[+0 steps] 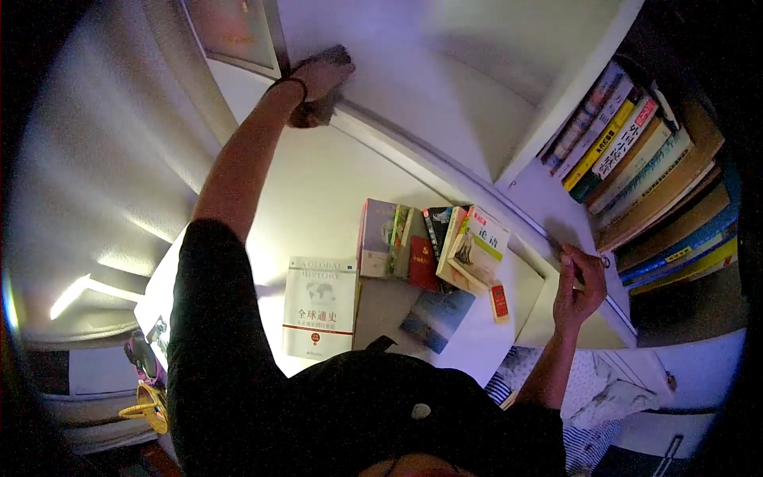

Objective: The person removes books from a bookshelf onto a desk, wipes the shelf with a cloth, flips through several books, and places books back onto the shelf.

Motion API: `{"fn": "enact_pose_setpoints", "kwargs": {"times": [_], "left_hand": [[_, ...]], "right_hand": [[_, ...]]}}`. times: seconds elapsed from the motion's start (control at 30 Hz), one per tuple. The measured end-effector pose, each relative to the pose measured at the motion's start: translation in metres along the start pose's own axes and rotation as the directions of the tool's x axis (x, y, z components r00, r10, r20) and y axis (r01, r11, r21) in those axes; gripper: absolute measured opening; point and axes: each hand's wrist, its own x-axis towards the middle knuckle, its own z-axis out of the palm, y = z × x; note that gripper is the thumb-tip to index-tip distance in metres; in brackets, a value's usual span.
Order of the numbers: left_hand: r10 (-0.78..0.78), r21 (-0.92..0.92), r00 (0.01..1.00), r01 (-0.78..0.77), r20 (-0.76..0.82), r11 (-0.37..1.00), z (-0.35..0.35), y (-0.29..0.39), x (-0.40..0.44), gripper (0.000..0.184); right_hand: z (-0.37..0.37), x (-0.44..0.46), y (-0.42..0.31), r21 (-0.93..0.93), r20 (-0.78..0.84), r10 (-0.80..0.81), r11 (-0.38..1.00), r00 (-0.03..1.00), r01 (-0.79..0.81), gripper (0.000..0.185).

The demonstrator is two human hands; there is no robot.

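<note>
High on the left, my left hand is closed around a dark brown cloth. It presses the cloth on the white shelf board, beside a framed panel. Over on the right, my right hand has its fingers curled at the white cabinet edge, near a small knob. Between my arms, several books lie on the white desk: a white book with a world map, a small red booklet and a leaning book with a green band.
Several books stand in the right-hand cabinet. A grey curtain hangs at the left, with a lit lamp below it. Patterned bedding lies at lower right. A yellow item sits at lower left.
</note>
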Motion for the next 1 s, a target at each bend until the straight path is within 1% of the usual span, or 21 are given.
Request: {"fn": "enact_pose_setpoints", "kwargs": {"times": [0.07, 0.17, 0.2, 0.27, 0.3, 0.33, 0.4, 0.47, 0.5, 0.53, 0.57, 0.6, 0.67, 0.7, 0.77, 0.8, 0.83, 0.87, 0.9, 0.97, 1.0], "left_hand": [[-0.017, 0.022, 0.991, 0.014, 0.133, 1.0, 0.005, 0.0, 0.021, 0.054], [-0.053, 0.01, 0.957, 0.052, 0.286, 0.999, 0.017, -0.004, 0.051, 0.069], [-0.106, -0.018, 0.939, 0.118, 0.326, 0.993, 0.022, -0.004, 0.058, 0.074], [-0.307, -0.056, 0.841, 0.369, 0.446, 0.928, 0.01, 0.022, 0.06, 0.068], [-0.126, -0.027, 0.9, 0.151, 0.417, 0.988, -0.01, 0.041, 0.038, 0.055], [0.06, 0.019, 0.926, -0.072, 0.373, 0.997, -0.03, 0.061, 0.016, 0.043], [0.22, -0.004, 0.946, -0.225, 0.236, 0.974, -0.04, 0.088, -0.026, 0.028], [0.243, -0.045, 0.956, -0.239, 0.162, 0.97, -0.058, 0.11, -0.032, 0.027], [0.458, 0.073, 0.887, -0.461, 0.058, 0.884, -0.036, 0.084, -0.03, 0.027], [0.454, 0.07, 0.89, -0.456, 0.049, 0.887, -0.034, 0.074, -0.017, 0.027], [0.351, 0.089, 0.922, -0.368, 0.164, 0.925, -0.032, 0.065, -0.005, 0.027], [0.274, 0.097, 0.937, -0.3, 0.215, 0.949, -0.027, 0.054, 0.009, 0.03], [0.093, 0.04, 0.978, -0.102, 0.189, 0.994, -0.018, 0.037, 0.033, 0.036], [-0.018, -0.005, 0.985, 0.019, 0.174, 1.0, -0.026, 0.045, 0.037, 0.039], [-0.284, -0.134, 0.91, 0.335, 0.303, 0.933, -0.083, 0.096, 0.039, 0.041], [-0.269, -0.059, 0.859, 0.326, 0.435, 0.944, -0.087, 0.098, 0.043, 0.04], [-0.269, -0.016, 0.827, 0.318, 0.494, 0.948, -0.073, 0.087, 0.044, 0.04], [-0.267, 0.025, 0.79, 0.304, 0.552, 0.952, -0.06, 0.078, 0.045, 0.039], [-0.111, -0.048, 0.934, 0.135, 0.34, 0.99, 0.001, 0.046, 0.031, 0.037], [0.047, -0.065, 0.992, -0.04, 0.117, 0.997, 0.017, 0.032, 0.002, 0.035], [0.114, 0.093, 0.985, -0.126, 0.128, 0.988, -0.006, 0.048, -0.017, 0.032]], "right_hand": [[0.001, 0.001, -0.005, -0.014, 0.028, 0.097, 0.995, 0.995, -0.096, 0.012], [0.007, 0.0, 0.001, 0.003, -0.043, 0.038, 0.999, 0.998, -0.037, 0.012], [0.005, -0.002, 0.002, -0.006, -0.052, 0.03, 1.0, 0.998, -0.03, 0.012], [0.002, -0.003, 0.003, -0.07, -0.004, 0.043, 0.997, 0.999, -0.044, 0.012], [0.004, 0.0, 0.002, -0.07, -0.011, 0.042, 0.997, 0.999, -0.043, 0.012], [0.004, 0.001, 0.002, -0.083, -0.017, 0.012, 0.996, 1.0, -0.014, 0.012], [0.007, 0.0, 0.0, -0.084, -0.012, -0.002, 0.996, 1.0, 0.001, 0.012], [0.01, 0.006, -0.006, -0.094, -0.029, 0.006, 0.996, 1.0, -0.009, 0.011], [0.007, 0.006, -0.005, -0.121, -0.004, 0.002, 0.993, 1.0, -0.002, 0.01], [0.007, 0.007, -0.004, -0.126, 0.0, -0.006, 0.992, 1.0, 0.006, 0.01], [0.008, 0.007, -0.002, -0.126, -0.01, -0.013, 0.992, 1.0, 0.011, 0.01], [0.008, 0.005, -0.001, -0.128, -0.021, -0.016, 0.992, 1.0, 0.013, 0.01], [0.01, 0.003, -0.001, -0.145, -0.031, -0.022, 0.989, 0.999, 0.017, 0.01], [0.009, 0.004, -0.002, -0.149, -0.037, -0.028, 0.989, 0.999, 0.022, 0.01], [0.007, 0.008, -0.007, -0.157, -0.03, -0.039, 0.987, 0.999, 0.033, 0.01], [0.007, 0.008, -0.008, -0.145, -0.024, -0.046, 0.989, 0.999, 0.042, 0.011], [0.005, 0.006, -0.007, -0.128, -0.001, 0.009, 0.992, 1.0, -0.009, 0.012], [0.003, 0.005, -0.005, -0.122, -0.005, 0.007, 0.993, 1.0, -0.007, 0.012], [0.001, 0.004, -0.003, -0.111, 0.011, -0.003, 0.994, 1.0, 0.004, 0.012], [0.002, 0.002, -0.003, -0.079, 0.034, -0.007, 0.997, 0.999, 0.01, 0.012], [0.0, 0.005, -0.003, -0.054, 0.02, -0.038, 0.998, 0.999, 0.039, 0.012]]}}
